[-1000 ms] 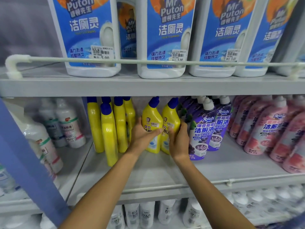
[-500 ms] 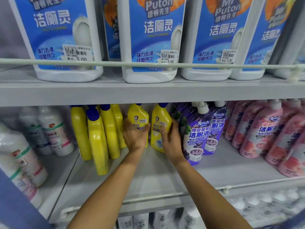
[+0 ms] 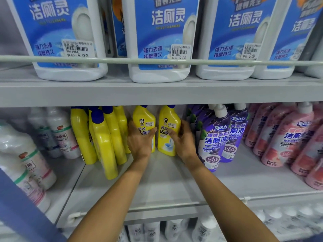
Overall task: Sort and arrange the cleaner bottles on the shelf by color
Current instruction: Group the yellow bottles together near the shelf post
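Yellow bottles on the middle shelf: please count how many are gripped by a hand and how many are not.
Gripped: 2, left bottle in left hand, right bottle in right hand
Not gripped: 5 side-on bottles
Total: 7 in view

"洁厕灵", "TOILET CLEANERS" and "5.00" stickers (image 3: 180,52) on white top-shelf bottles (image 3: 159,75)

Jugs (image 3: 158,74) on shelf (image 3: 174,95) above bottles (image 3: 164,145)

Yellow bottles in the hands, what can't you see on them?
Head view:
Caps of the left yellow bottle and right yellow bottle: mostly hidden behind the upper shelf.
Left one's lower label: covered by the left hand.
Right one's right side: behind the right hand.
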`<state>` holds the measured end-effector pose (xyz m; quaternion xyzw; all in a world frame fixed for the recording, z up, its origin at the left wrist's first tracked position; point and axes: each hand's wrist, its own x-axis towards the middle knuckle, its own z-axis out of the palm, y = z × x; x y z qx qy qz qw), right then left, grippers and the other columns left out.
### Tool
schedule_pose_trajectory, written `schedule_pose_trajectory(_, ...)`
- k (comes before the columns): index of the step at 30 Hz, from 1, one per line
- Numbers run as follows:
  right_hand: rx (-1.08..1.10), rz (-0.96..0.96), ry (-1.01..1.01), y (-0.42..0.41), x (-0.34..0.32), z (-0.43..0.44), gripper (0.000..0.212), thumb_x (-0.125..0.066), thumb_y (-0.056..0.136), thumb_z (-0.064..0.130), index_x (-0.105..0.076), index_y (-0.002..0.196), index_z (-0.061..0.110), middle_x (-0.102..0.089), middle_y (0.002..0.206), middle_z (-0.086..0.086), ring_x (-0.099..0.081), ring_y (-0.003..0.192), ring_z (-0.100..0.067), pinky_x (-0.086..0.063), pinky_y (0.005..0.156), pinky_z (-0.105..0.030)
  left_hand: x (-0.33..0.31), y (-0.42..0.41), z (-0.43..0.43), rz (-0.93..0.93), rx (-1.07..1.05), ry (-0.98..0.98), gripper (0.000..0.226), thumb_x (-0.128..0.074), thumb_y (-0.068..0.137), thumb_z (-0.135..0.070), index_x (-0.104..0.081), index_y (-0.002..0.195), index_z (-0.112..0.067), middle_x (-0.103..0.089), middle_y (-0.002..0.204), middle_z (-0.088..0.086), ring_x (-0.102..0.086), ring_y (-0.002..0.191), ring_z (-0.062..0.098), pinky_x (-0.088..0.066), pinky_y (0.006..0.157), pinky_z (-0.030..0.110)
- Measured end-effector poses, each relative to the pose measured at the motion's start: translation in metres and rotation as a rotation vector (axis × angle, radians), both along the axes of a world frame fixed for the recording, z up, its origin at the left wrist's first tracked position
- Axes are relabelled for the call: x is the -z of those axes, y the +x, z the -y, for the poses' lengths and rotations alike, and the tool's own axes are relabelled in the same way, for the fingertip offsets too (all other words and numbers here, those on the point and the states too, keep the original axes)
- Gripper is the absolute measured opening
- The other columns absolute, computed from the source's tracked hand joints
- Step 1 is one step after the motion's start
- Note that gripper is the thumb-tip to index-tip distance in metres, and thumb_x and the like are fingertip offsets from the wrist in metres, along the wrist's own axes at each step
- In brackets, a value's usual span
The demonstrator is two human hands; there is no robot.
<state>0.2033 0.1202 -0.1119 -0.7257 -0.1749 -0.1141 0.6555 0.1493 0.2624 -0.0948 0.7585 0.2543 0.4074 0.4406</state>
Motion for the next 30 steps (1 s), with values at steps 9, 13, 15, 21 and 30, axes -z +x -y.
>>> schedule_pose_trajectory(9,-0.1,-0.01,-0.021,0.004,-0.005,0.001,0.059,-0.069,0.087,0.046,-0.053,0.136,0.016,-0.069,0.127,-0.005,-0.069,0.117,-0.021,-0.056,0.1,-0.053,0.001,-0.004,-0.001,-0.021,0.027,0.073,0.094,-0.092,0.071,-0.043,-0.046,0.139,0.002,-0.07,0.113,0.025,-0.069,0.094,0.047,-0.057,0.073,0.049)
schedule_pose_trajectory(13,-0.088,-0.042,-0.048,0.007,-0.004,-0.003,0.058,-0.068,0.09,0.048,-0.052,0.138,0.018,-0.068,0.129,-0.003,-0.068,0.118,-0.018,-0.056,0.1,-0.049,-0.001,-0.005,-0.003,-0.044,0.029,0.106,0.091,-0.091,0.072,-0.042,-0.048,0.138,0.004,-0.07,0.111,0.027,-0.069,0.09,0.048,-0.055,0.069,0.047)
schedule_pose_trajectory(15,-0.065,-0.059,-0.016,0.002,-0.007,-0.007,0.048,-0.075,0.092,0.038,-0.056,0.132,0.018,-0.071,0.121,0.001,-0.07,0.11,-0.012,-0.059,0.095,-0.04,-0.001,-0.004,-0.002,-0.05,0.032,0.112,0.091,-0.09,0.074,-0.042,-0.047,0.139,0.004,-0.069,0.113,0.028,-0.068,0.09,0.049,-0.055,0.069,0.048)
schedule_pose_trajectory(21,-0.028,-0.084,-0.042,0.01,-0.008,-0.013,0.058,-0.08,0.081,0.05,-0.058,0.127,0.022,-0.072,0.117,0.001,-0.072,0.104,-0.022,-0.06,0.09,-0.046,0.003,-0.004,-0.002,-0.027,0.055,0.118,0.09,-0.088,0.078,-0.037,-0.042,0.144,0.003,-0.069,0.114,0.028,-0.068,0.09,0.049,-0.055,0.07,0.049)
schedule_pose_trajectory(30,-0.036,-0.052,-0.078,0.019,0.0,-0.012,0.071,-0.073,0.079,0.065,-0.054,0.133,0.023,-0.071,0.121,0.002,-0.073,0.102,-0.022,-0.062,0.086,-0.04,0.006,-0.015,-0.01,0.003,0.147,0.128,0.076,-0.082,0.087,-0.023,-0.042,0.148,-0.001,-0.07,0.125,0.018,-0.071,0.103,0.037,-0.044,0.076,0.024)
